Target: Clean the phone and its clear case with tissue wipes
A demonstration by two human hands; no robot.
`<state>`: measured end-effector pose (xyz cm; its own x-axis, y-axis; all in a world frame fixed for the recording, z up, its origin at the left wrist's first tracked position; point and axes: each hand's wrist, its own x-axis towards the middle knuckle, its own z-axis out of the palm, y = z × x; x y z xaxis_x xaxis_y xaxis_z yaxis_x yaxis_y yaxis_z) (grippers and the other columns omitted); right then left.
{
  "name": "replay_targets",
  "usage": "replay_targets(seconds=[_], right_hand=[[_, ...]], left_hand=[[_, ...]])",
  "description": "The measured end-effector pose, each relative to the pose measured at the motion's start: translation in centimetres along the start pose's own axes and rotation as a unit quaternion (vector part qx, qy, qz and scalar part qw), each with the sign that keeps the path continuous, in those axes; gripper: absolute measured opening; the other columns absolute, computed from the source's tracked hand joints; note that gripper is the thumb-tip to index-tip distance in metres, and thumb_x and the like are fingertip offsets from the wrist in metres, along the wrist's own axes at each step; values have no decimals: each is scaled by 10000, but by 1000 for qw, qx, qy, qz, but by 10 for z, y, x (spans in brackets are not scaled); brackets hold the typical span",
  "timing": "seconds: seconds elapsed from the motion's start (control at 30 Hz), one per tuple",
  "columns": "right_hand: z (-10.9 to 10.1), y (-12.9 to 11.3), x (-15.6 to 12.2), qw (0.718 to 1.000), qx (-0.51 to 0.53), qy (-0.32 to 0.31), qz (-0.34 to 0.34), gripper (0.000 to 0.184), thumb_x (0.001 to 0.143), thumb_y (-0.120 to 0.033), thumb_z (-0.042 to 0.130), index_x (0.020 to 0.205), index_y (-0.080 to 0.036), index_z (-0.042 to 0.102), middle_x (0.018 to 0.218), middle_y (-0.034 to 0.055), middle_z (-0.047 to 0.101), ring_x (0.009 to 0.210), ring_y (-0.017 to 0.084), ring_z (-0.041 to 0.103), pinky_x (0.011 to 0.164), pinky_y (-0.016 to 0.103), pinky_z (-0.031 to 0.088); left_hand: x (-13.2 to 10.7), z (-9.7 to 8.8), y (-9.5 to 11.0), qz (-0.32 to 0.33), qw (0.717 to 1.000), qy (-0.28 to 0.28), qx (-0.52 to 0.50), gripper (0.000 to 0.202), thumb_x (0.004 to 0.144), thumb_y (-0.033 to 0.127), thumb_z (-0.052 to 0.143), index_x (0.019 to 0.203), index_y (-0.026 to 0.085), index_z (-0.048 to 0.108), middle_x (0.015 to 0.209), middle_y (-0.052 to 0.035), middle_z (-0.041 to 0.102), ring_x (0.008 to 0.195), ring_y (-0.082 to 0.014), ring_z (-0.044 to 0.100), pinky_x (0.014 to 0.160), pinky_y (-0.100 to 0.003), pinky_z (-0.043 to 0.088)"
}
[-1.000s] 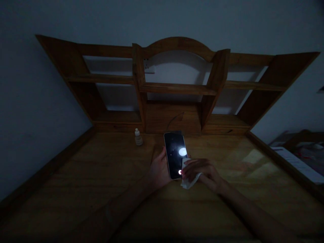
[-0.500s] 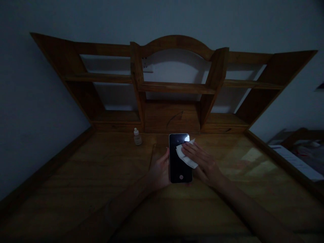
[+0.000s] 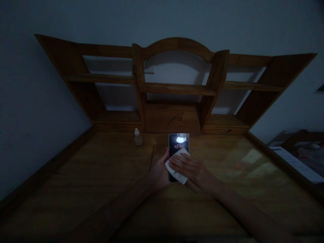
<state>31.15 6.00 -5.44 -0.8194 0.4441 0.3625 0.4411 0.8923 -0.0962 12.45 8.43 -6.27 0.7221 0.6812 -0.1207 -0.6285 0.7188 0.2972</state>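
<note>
Upright in my left hand [image 3: 160,172] is a smartphone [image 3: 172,152], gripped by its left edge with the thumb along the side. Its lit screen shows the time, and a bright reflection sits near the top. My right hand [image 3: 192,168] presses a folded white tissue [image 3: 178,173] flat against the lower half of the screen, fingers over the tissue. The tissue covers much of the glass, and its lower corner hangs past the phone's bottom right.
A small clear dropper bottle with a white cap [image 3: 138,137] stands left of the phone on the wooden desk [image 3: 106,172]. Behind rises a wooden shelf unit [image 3: 177,88] against the wall. White papers [image 3: 295,163] lie beyond the desk's right edge. The room is dim.
My right hand has slid the tissue down and left across the phone screen. The dark screen has lit up with the time. My left hand keeps its hold.
</note>
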Motion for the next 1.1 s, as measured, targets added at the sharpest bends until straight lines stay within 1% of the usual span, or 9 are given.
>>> replay_targets(seconds=[0.13, 0.27, 0.47, 0.6, 0.7, 0.77, 0.83, 0.93, 1.1], right_hand=[[-6, -1, -2, 998, 58, 17, -31, 577, 908, -176, 435, 1483, -164, 401, 1513, 66, 454, 1450, 204, 333, 1209, 483, 260], [-8, 1, -5, 991, 123, 38, -42, 493, 882, -165, 464, 1367, -183, 550, 1382, 72, 601, 1367, 197, 469, 1175, 469, 320], [-12, 9, -10, 977, 197, 77, -24, 321, 904, -191, 501, 1162, -217, 691, 1265, 66, 685, 1249, 216, 594, 1111, 459, 405], [-12, 16, -17, 962, 241, 128, 6, 277, 931, -270, 494, 1042, -218, 742, 1162, 71, 735, 1129, 244, 674, 1037, 463, 473], [-8, 23, -28, 917, 292, 252, 100, 317, 900, -415, 548, 784, -216, 767, 831, 58, 780, 826, 254, 743, 871, 437, 564], [-1, 29, -36, 880, 291, 331, 175, 437, 935, -445, 479, 671, -206, 733, 692, 58, 732, 701, 238, 711, 752, 412, 581], [7, 37, -43, 846, 276, 389, 240, 458, 953, -449, 470, 646, -192, 693, 634, 47, 680, 618, 207, 660, 611, 352, 559], [20, 50, -48, 793, 258, 445, 327, 381, 965, -444, 533, 740, -160, 651, 619, -9, 603, 507, 123, 553, 469, 246, 465], [35, 63, -49, 755, 248, 461, 395, 293, 980, -408, 566, 889, -133, 611, 735, -26, 588, 551, 87, 543, 510, 217, 473]], left_hand=[[5, -7, -1, -62, 994, 27, -85, 533, 909, 592, 499, 860, 72, 605, 561, 37, 466, 417, -25, 391, 430, -142, 313], [9, -16, 0, -67, 997, 11, -28, 566, 865, 663, 501, 814, 111, 615, 541, 32, 431, 429, -54, 335, 451, -197, 281], [10, -14, 5, -33, 998, 5, 50, 581, 883, 681, 436, 911, 143, 655, 654, -30, 582, 556, -137, 513, 587, -282, 409], [8, -11, 8, -14, 999, -2, 47, 592, 928, 641, 376, 959, 123, 661, 784, -74, 667, 717, -177, 626, 765, -322, 489], [3, -8, 9, 6, 999, 16, 37, 659, 917, 656, 380, 1109, 82, 642, 1022, -163, 695, 990, -271, 658, 956, -429, 463], [0, -5, 10, 33, 998, 44, 31, 665, 910, 660, 393, 1161, 89, 626, 1080, -181, 687, 1060, -310, 642, 998, -493, 438], [-2, -3, 11, 46, 996, 60, 38, 648, 914, 651, 389, 1148, 95, 628, 1030, -174, 690, 982, -295, 659, 941, -484, 471], [-3, 0, 12, 50, 996, 43, 64, 610, 927, 619, 385, 1140, 101, 627, 1002, -178, 678, 849, -263, 651, 739, -405, 510], [-3, -8, 9, 62, 995, 7, 76, 455, 890, 506, 501, 1090, 119, 634, 1000, -165, 642, 752, -215, 604, 582, -307, 464]])
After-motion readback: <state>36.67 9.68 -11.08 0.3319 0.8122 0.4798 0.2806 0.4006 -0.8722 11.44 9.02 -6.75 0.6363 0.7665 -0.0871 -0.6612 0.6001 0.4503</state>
